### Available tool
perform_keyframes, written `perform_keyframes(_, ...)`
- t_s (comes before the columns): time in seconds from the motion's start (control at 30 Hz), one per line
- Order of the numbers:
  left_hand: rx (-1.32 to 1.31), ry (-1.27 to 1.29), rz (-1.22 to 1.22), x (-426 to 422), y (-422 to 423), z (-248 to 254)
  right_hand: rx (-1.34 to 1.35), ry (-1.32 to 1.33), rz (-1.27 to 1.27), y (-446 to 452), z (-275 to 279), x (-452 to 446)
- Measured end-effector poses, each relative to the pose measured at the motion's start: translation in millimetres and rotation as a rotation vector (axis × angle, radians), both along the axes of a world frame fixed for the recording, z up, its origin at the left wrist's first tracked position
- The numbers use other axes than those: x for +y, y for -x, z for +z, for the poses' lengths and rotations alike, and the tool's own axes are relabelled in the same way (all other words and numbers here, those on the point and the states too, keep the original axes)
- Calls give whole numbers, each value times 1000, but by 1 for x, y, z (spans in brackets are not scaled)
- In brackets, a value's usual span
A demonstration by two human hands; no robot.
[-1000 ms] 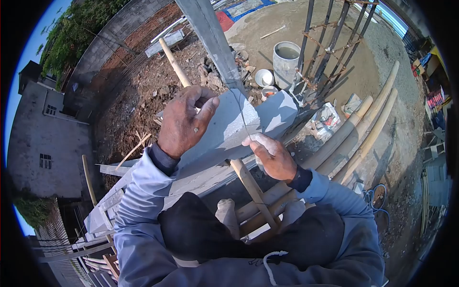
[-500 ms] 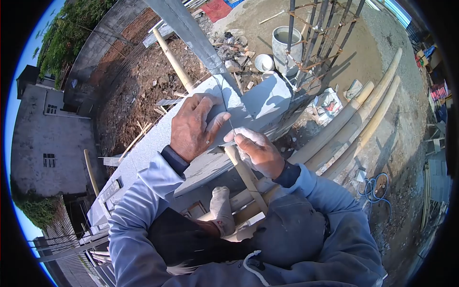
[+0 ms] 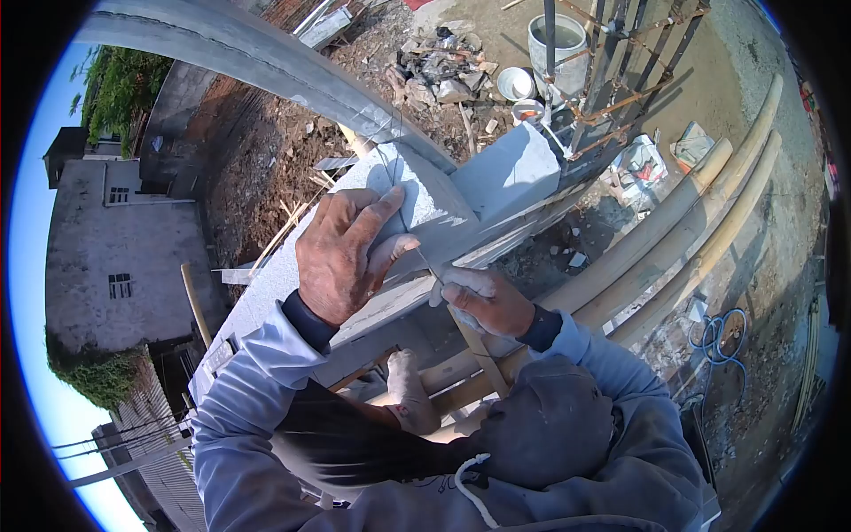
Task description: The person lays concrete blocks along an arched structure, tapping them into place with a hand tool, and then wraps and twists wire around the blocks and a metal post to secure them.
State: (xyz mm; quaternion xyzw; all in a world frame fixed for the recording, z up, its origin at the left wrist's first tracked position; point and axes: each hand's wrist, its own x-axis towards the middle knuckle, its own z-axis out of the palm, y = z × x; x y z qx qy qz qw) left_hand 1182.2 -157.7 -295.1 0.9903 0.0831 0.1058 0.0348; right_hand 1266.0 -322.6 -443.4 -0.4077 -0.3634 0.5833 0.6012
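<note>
A thin wire (image 3: 427,260) runs from the grey beam down over the end of a pale block (image 3: 424,191). Its lower end is pinched between the thumb and fingers of my right hand (image 3: 489,300). My left hand (image 3: 348,253) rests at the block's near side with fingers apart, the index fingertip at the wire and the thumb stretched toward it. Behind the block the long grey beam (image 3: 266,66) slants down from the upper left. A second pale block (image 3: 510,170) lies to the right.
Upright rebar with rusty ties (image 3: 612,75) stands at the upper right, near a bucket of water (image 3: 557,55) and a small white bucket (image 3: 516,84). Long wooden poles (image 3: 660,253) run along the right. Below lie my knees and a socked foot (image 3: 408,390).
My view has shifted, and the grey beam now crosses more of the upper left. My left index finger has stretched out toward the wire. My right hand keeps its pinch, slightly lower.
</note>
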Motion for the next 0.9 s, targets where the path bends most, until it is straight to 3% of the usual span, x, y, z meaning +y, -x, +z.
perform_keyframes(0.13,6,-16,-19,-4,-1,-2,110,139,83,8,-30,-21)
perform_keyframes(0.23,13,-17,-2,-6,-1,-4,-199,-34,-231,20,-45,-20)
perform_keyframes(0.43,4,-64,-2,-8,0,-8,-160,22,-342,32,-68,-14)
perform_keyframes(0.6,17,-52,7,-8,0,-9,-403,-48,-585,36,-91,14)
perform_keyframes(0.7,80,-172,106,-26,-2,0,-509,-48,-681,43,-103,22)
perform_keyframes(0.77,29,-109,170,-45,11,-3,-492,-91,-780,47,-111,27)
perform_keyframes(0.83,18,124,115,-61,35,-14,-415,-69,-713,41,-101,24)
perform_keyframes(0.9,177,477,338,-83,50,-33,-380,-37,-586,33,-92,22)
